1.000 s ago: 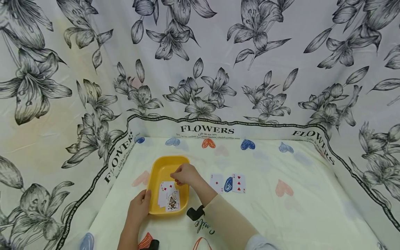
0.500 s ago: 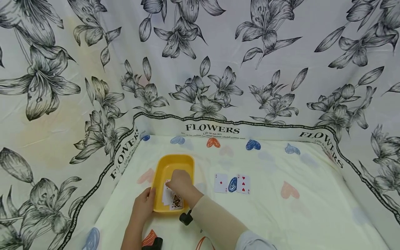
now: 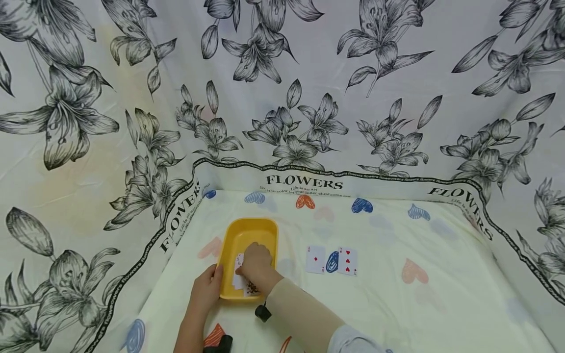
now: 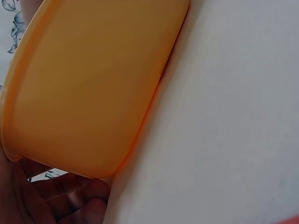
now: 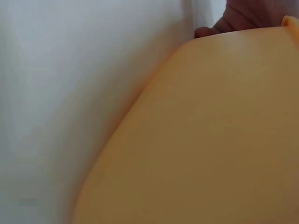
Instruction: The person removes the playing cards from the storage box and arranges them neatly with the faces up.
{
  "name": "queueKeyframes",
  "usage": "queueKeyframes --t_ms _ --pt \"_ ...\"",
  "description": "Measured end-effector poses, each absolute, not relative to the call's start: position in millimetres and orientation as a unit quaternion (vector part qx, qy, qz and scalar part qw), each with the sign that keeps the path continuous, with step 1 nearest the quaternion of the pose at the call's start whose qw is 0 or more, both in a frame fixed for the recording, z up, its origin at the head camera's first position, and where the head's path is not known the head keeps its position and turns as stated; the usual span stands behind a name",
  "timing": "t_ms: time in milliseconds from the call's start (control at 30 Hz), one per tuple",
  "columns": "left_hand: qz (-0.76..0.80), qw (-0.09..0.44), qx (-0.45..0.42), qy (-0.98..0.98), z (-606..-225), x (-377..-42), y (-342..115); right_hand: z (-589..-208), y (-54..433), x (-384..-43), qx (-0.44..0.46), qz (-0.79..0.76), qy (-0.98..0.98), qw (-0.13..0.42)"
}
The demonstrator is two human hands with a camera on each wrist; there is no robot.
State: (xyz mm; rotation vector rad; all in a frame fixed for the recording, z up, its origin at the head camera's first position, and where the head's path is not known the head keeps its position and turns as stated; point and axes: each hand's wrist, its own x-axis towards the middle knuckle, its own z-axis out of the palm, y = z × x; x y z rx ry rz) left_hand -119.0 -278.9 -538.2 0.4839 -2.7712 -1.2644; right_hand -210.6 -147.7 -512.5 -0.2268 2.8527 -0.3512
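Note:
A yellow plastic tray (image 3: 251,224) sits on the cloth left of centre, with several playing cards (image 3: 239,281) in its near half. My left hand (image 3: 206,289) grips the tray's left side, thumb at the rim; in the left wrist view its fingers (image 4: 70,193) curl against the outer wall. Inside the tray, my right hand (image 3: 257,264) reaches down over the cards, its fingertips right at the upper card. That hand covers most of the cards, and I cannot tell whether it pinches one. The tray's outer wall (image 5: 201,130) fills much of the right wrist view.
Right of the tray lie two face-up cards, an ace of diamonds (image 3: 315,260) and a three of hearts (image 3: 347,261), side by side with a gap. The pale cloth (image 3: 379,304) has printed hearts. A flower-patterned curtain (image 3: 318,59) rises behind and at both sides.
My right hand has moved from above the tray's right part down and left onto the cards, covering much of them. The left hand keeps its grip. The whole view has shifted slightly.

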Motion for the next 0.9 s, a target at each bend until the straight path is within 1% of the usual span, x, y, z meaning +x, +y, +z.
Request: queueKeyframes --t_ms 167,467,667,900 --pt "-0.408 0.025 0.166 -0.898 -539.3 -117.8 -277.5 -514.2 -147.8 -213.8 -0.062 -0.153 0.976 0.141" --pt "-0.407 0.027 0.166 -0.898 -538.7 -119.4 -277.0 -520.0 -144.5 -217.7 -0.087 -0.159 0.977 0.113" --pt "-0.412 0.022 0.17 -0.895 -536.8 -117.9 -276.5 -519.6 -141.7 -222.0 -0.09 -0.158 0.978 0.107" --pt "-0.413 0.023 0.174 -0.893 -536.3 -118.9 -276.1 -519.5 -137.8 -222.9 -0.104 -0.167 0.977 0.077"
